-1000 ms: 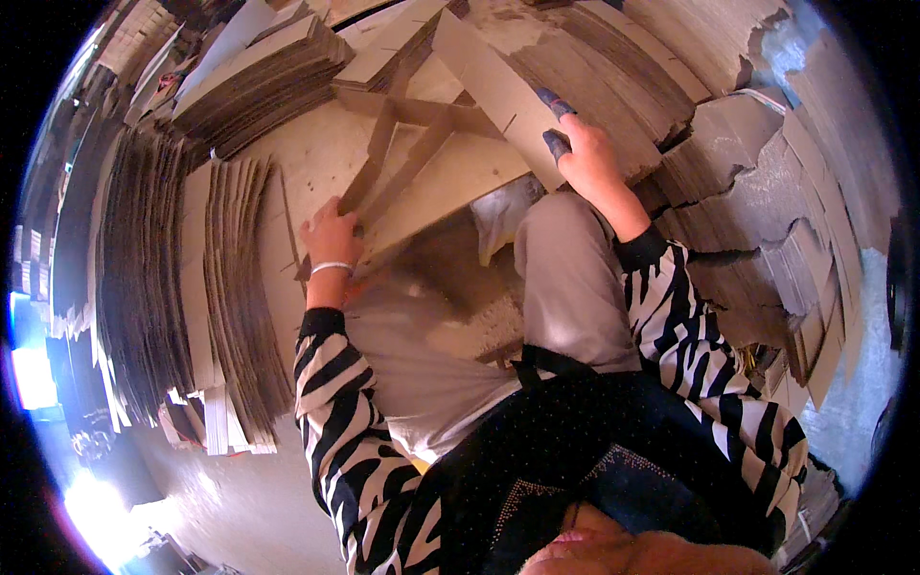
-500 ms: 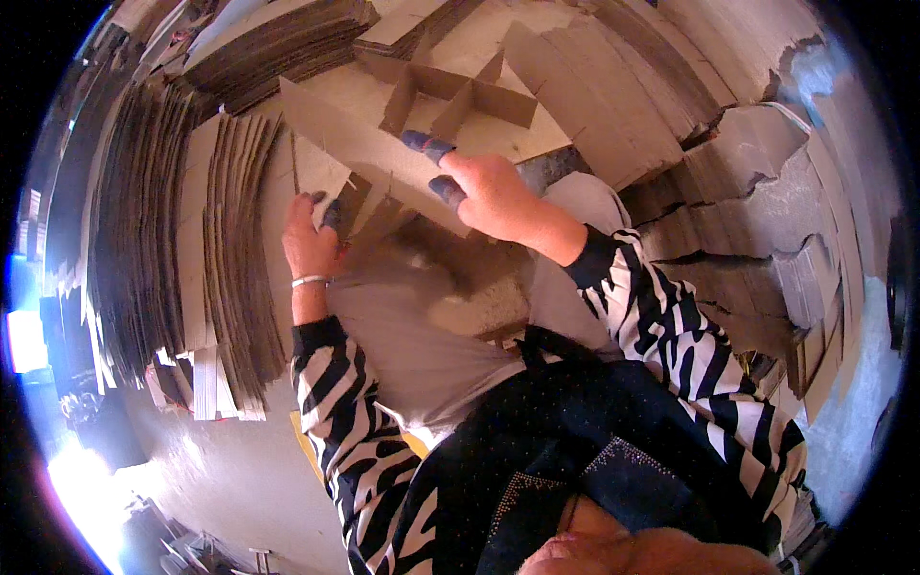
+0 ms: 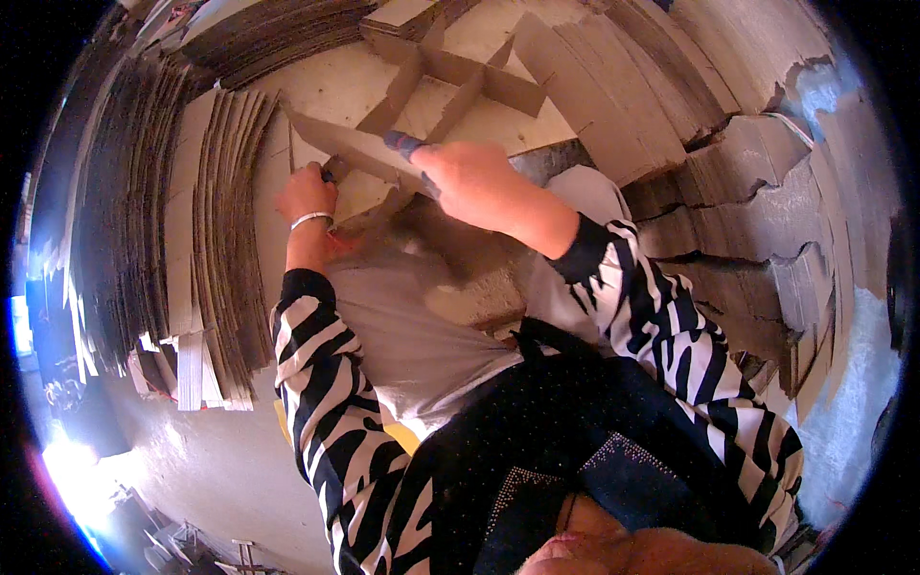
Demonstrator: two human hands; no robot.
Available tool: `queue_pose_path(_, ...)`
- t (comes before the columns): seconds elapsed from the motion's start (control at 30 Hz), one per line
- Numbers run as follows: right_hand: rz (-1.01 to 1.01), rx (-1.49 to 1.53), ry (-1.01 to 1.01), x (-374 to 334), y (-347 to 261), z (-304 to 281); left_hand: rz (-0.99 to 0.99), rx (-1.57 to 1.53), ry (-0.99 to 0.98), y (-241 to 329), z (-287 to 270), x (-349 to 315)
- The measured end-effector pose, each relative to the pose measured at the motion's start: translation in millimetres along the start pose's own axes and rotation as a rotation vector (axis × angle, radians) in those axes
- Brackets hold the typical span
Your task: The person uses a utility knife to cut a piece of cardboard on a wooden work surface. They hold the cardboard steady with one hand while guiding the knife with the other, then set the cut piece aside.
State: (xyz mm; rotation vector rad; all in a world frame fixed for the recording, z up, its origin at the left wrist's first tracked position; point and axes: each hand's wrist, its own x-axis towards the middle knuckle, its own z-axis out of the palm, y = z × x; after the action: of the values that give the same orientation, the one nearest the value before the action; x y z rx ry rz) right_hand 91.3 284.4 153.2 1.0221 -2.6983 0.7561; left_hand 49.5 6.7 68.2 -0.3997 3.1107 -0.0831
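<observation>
My right hand (image 3: 470, 180), dark coverings on its fingertips, pinches the upper edge of a long cardboard strip (image 3: 347, 141). The strip stands on edge and slants from upper left to lower right. Left of it, my left hand (image 3: 309, 195) is closed, with fingers curled at the near side of that strip. It seems to grip a cardboard piece there, mostly hidden by the fingers. Short cardboard flaps (image 3: 387, 205) show below the strip, between my hands. Just beyond my right hand, a cardboard divider (image 3: 460, 84) of crossed, interlocked strips stands on the pale board (image 3: 335, 81).
Upright stacks of cardboard sheets (image 3: 216, 220) stand close at my left. More cardboard stacks (image 3: 613, 91) lie at the right, with bundled stacks (image 3: 719, 225) nearer. Another flat stack (image 3: 278, 43) lies at the far side. My knees are just below the work.
My left hand has moved farther away, its fingers now curled more tightly. My right hand has shifted slightly left along the strip. The whole view has tilted a little.
</observation>
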Motion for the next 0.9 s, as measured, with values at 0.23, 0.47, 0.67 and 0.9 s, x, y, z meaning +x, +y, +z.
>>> queue_pose_path(0.23,-0.013,-0.078,-0.039,24,5,-8,0.234,-0.195,0.160,29,-36,-48)
queue_pose_path(0.47,-0.053,-0.042,-0.148,6,20,27,0.336,-0.120,-0.181,55,-14,-75)
queue_pose_path(0.67,-0.035,-0.015,-0.066,-17,37,40,0.303,-0.130,-0.205,57,-15,-75)
queue_pose_path(0.9,-0.143,-0.014,0.103,-24,33,50,0.335,-0.121,-0.174,73,-1,-72)
